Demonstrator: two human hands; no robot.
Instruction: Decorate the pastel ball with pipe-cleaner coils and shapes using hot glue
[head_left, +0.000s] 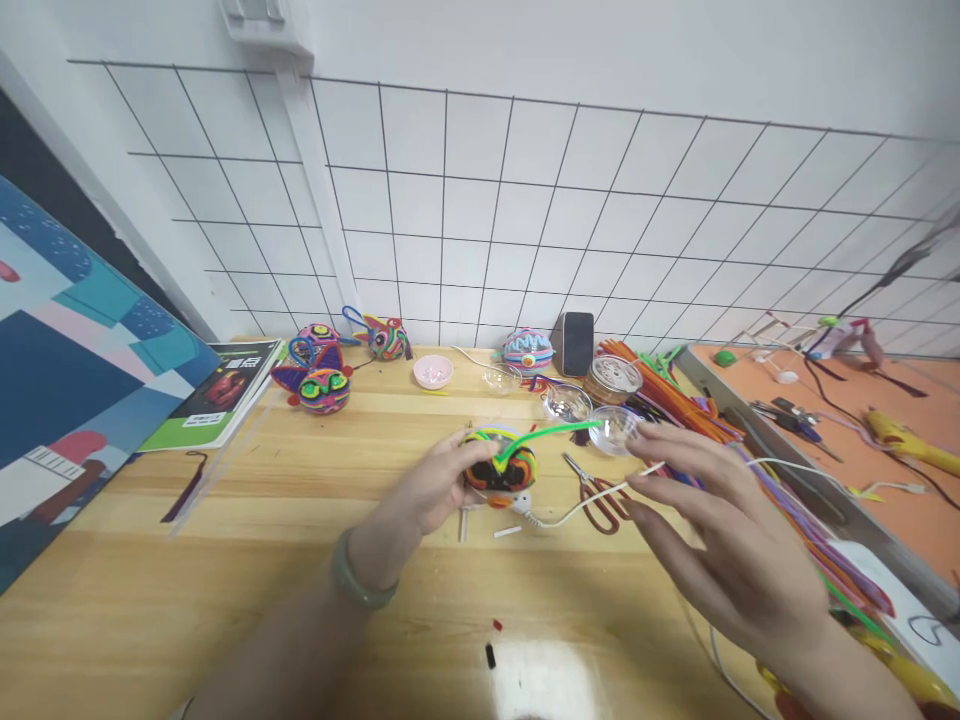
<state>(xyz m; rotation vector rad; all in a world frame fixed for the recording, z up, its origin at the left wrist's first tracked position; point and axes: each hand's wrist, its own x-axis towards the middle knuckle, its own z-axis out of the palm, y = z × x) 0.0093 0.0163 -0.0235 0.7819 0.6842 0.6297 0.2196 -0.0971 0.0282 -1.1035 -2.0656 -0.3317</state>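
Observation:
My left hand [431, 480] is closed around a ball decorated with coloured fuzzy strips [527, 470], dark with orange and yellow rings. From the ball's front a bright green pipe cleaner [551, 431] curves up and to the right, its far end free. My right hand [731, 545] hovers to the right, slightly blurred, fingers apart. A white cord [574, 512] runs from a white plug-like end [521, 503] beside the ball towards those fingertips; whether they touch it I cannot tell. Scissors with reddish-brown handles [604, 515] lie between the hands.
Similar decorated balls [324, 390] stand at the back, near a pink bowl [433, 372]. Clear plastic half-shells [568, 403], a round tub [615, 378] and bundled pipe cleaners [675, 400] lie back right. Magazines [232, 390] sit left; an orange-surfaced tray [847, 420] is at right.

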